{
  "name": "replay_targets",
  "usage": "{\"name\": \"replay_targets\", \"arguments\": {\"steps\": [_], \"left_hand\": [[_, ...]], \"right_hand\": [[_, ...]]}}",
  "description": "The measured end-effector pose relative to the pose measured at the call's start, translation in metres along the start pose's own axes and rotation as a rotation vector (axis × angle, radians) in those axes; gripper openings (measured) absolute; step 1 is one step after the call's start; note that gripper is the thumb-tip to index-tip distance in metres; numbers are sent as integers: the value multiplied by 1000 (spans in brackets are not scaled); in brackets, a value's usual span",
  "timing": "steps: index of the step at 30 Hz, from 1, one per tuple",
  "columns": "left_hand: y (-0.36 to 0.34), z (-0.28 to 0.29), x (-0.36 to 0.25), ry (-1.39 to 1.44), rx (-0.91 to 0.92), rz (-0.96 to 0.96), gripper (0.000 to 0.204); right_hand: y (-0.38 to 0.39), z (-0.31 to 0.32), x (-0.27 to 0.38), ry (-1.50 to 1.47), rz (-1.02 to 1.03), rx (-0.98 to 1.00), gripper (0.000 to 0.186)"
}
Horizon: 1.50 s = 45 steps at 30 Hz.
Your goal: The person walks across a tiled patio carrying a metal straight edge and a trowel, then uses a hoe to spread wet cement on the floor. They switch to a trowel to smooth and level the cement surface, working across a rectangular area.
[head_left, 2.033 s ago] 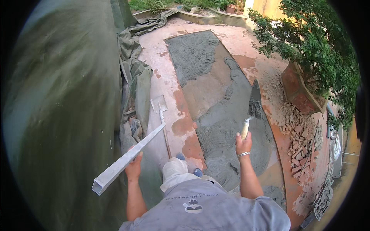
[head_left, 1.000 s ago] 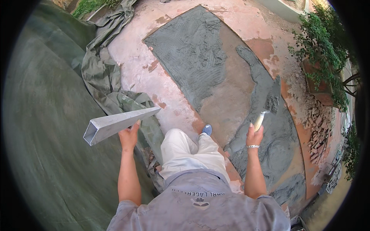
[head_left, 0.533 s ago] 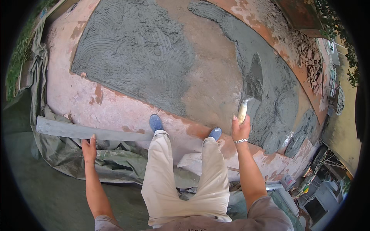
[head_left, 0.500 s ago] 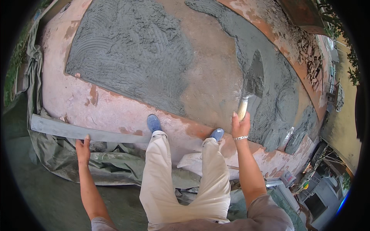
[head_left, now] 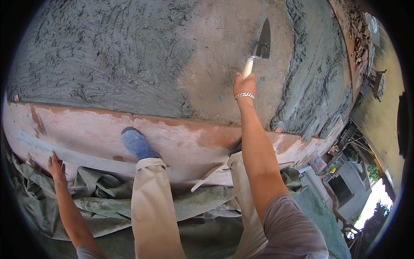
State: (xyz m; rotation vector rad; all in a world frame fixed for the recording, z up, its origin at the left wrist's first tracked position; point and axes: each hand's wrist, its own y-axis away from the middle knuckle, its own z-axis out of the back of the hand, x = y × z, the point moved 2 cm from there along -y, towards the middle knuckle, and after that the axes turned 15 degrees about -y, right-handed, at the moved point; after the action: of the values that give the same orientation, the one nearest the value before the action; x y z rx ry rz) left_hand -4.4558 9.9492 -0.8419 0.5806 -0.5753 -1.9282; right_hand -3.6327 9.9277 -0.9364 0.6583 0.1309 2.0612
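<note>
Grey pointed steel trowel with pale wooden handle [head_left: 264, 45] has been shifted from beside the rough grey wet mortar [head_left: 99, 56] to over the bare brown strip [head_left: 228, 47]; both tools now judged nearer the working surface. Handle is enclosed by the curled fingers of the right hand [head_left: 245, 86]; blade lies beyond them, tip aimed away, slightly rightward. Long grey metal bar [head_left: 86, 159] is pinched at its near edge by the left hand [head_left: 56, 169], underside grip hidden; its long axis runs left-right, mostly right of those fingers.
</note>
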Motion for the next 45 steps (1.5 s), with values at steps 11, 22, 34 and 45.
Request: {"name": "replay_targets", "arguments": {"steps": [11,22,34,45], "left_hand": [[-12,-42,41,25,-92,157,65],[70,-53,79,-323,-2,-7,78],[341,-146,-101,-403,338,-432,56],[495,-225,-142,-653,613,-672,49]], "right_hand": [[4,10,-38,-193,-104,-93,48],[17,13,-49,-358,-159,-94,48],[42,65,-64,-295,-279,232,46],[132,232,-300,-998,-730,-415,35]]}}
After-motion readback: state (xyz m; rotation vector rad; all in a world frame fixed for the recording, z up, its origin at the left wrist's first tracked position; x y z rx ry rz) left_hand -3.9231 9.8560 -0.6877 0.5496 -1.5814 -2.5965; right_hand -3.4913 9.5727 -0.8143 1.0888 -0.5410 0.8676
